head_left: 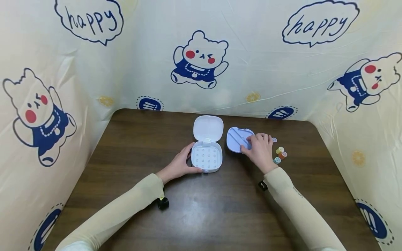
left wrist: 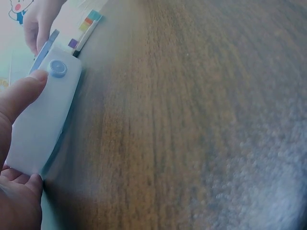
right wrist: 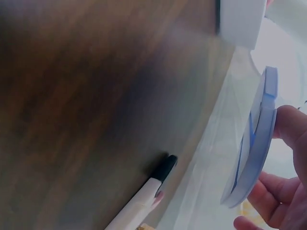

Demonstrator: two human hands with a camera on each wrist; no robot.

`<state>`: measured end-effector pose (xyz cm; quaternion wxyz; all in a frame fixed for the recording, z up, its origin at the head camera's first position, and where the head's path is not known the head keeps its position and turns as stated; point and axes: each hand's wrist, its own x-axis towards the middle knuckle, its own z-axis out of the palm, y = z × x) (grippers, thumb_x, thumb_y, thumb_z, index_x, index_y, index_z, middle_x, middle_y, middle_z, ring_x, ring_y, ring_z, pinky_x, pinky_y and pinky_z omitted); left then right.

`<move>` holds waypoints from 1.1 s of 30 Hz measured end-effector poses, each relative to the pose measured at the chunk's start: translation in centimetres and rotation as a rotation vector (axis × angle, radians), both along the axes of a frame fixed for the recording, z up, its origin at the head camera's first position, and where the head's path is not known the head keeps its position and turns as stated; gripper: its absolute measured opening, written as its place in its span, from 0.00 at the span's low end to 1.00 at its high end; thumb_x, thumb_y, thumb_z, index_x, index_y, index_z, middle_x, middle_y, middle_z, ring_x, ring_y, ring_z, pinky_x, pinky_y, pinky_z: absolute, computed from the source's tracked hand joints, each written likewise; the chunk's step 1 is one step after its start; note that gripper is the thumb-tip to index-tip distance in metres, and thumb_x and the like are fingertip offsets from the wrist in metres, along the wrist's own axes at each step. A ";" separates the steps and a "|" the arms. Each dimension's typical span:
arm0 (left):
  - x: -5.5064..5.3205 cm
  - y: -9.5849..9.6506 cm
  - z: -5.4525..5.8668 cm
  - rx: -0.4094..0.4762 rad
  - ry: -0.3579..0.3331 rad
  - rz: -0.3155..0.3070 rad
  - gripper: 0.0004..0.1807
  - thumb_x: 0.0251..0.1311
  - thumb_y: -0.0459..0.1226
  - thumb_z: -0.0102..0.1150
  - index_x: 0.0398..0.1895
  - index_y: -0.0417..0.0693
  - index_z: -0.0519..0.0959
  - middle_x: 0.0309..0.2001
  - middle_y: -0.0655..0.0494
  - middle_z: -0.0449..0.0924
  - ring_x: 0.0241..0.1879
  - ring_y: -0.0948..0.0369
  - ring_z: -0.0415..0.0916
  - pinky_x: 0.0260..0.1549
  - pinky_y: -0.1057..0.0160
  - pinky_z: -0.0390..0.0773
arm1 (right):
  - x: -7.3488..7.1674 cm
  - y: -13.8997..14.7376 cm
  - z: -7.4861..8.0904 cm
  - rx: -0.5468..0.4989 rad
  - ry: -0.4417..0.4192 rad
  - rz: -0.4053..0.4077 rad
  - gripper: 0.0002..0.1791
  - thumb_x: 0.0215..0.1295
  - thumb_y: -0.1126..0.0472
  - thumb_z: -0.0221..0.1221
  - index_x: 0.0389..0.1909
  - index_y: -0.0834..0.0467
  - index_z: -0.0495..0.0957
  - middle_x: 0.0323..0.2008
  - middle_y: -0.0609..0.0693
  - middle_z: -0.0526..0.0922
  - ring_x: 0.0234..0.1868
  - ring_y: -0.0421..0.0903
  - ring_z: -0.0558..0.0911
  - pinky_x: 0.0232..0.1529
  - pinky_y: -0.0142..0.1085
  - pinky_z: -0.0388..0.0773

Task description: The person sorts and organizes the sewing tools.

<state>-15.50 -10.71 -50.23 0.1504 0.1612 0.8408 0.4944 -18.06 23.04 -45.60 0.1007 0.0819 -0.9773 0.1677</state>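
An open white box (head_left: 206, 169) with rows of small pegs inside stands near the middle of the table, its lid (head_left: 208, 128) tipped back. My left hand (head_left: 180, 163) grips this box, thumb at the front by the round latch (left wrist: 58, 68) and fingers round the left side. To the right, my right hand (head_left: 261, 150) pinches a pale blue tray (head_left: 235, 140) by its edge. In the right wrist view the tray (right wrist: 259, 148) is held off the table, its molded slots facing away from the palm.
Several small thread spools stand right of my right hand, among them a yellow one (head_left: 279, 150), an orange one (head_left: 283, 155) and a teal one (head_left: 276, 160). A slim white stick with a black end (right wrist: 136, 203) lies on the wooden table (head_left: 207, 216). Printed cloth (head_left: 150, 62) surrounds the table.
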 end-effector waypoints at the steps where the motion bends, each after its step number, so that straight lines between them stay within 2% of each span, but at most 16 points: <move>1: 0.0 0.0 0.0 0.001 0.000 0.000 0.67 0.49 0.47 0.84 0.84 0.43 0.47 0.82 0.42 0.50 0.78 0.49 0.59 0.74 0.52 0.63 | -0.3 0.0 -0.1 0.002 -0.005 0.002 0.24 0.64 0.49 0.70 0.47 0.67 0.84 0.44 0.64 0.81 0.61 0.67 0.68 0.71 0.73 0.48; 10: 0.1 0.0 -0.3 -0.003 -0.001 -0.001 0.67 0.50 0.48 0.84 0.84 0.42 0.47 0.81 0.41 0.51 0.77 0.48 0.60 0.72 0.52 0.66 | -3.0 -0.3 -1.0 -0.021 -0.069 0.019 0.24 0.66 0.49 0.69 0.49 0.67 0.83 0.45 0.63 0.80 0.61 0.66 0.67 0.72 0.72 0.46; 17: 0.0 0.1 -0.5 -0.003 -0.016 0.006 0.67 0.49 0.48 0.84 0.85 0.44 0.47 0.81 0.44 0.51 0.77 0.51 0.60 0.73 0.54 0.65 | -4.9 -0.7 -1.9 0.003 -0.097 0.017 0.25 0.68 0.48 0.67 0.50 0.68 0.84 0.45 0.64 0.79 0.61 0.67 0.67 0.71 0.72 0.48; 26: -0.1 0.0 -0.4 0.015 0.001 -0.003 0.67 0.50 0.47 0.83 0.84 0.42 0.46 0.82 0.41 0.49 0.77 0.48 0.59 0.72 0.52 0.66 | -6.2 -1.3 -2.4 0.055 -0.157 -0.001 0.24 0.69 0.49 0.65 0.52 0.67 0.83 0.47 0.64 0.79 0.62 0.67 0.67 0.70 0.71 0.51; 33: -0.2 -0.2 -0.4 0.002 -0.003 -0.010 0.68 0.49 0.48 0.84 0.85 0.42 0.45 0.83 0.42 0.48 0.79 0.49 0.57 0.74 0.53 0.63 | -6.6 -1.7 -2.4 0.086 -0.178 -0.005 0.24 0.70 0.49 0.66 0.52 0.67 0.83 0.49 0.65 0.80 0.63 0.68 0.67 0.71 0.71 0.50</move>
